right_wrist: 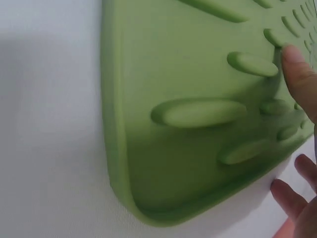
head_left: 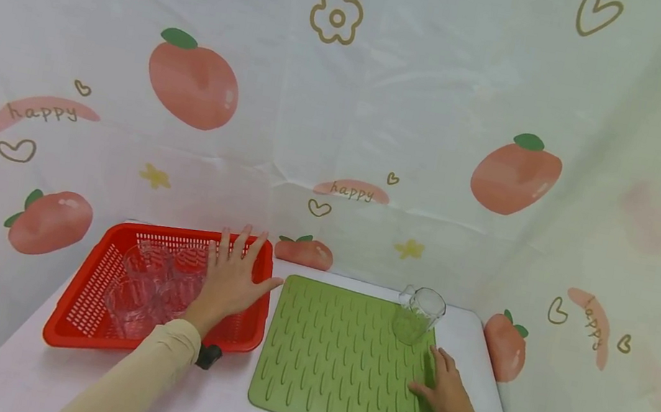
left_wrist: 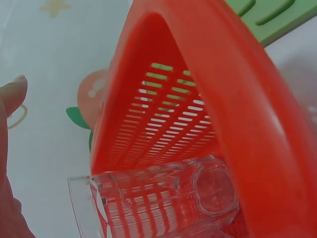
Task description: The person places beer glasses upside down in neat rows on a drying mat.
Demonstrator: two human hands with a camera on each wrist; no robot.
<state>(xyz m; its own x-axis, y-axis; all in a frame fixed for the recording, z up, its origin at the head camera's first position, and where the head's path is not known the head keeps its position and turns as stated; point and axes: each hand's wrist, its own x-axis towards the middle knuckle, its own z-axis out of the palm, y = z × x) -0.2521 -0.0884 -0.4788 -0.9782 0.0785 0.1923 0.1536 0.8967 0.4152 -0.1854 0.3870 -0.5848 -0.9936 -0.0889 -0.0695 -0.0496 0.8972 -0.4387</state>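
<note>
Clear mugs (head_left: 132, 304) are sitting in the red basket (head_left: 97, 343), another mug (head_left: 417, 317) on the green mat (head_left: 337, 364); my left hand (head_left: 230, 284) is hovering over basket, right hand (head_left: 448, 393) at mat edge, both spread, holding nothing.

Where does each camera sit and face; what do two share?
Head: worn there, facing forward and down at red basket, draining mat; left hand, right hand visible.
Left wrist: worn there, facing red basket, drinking glass; left hand partly visible.
Right wrist: worn there, facing draining mat; right hand partly visible.
Head and left wrist share red basket.
</note>
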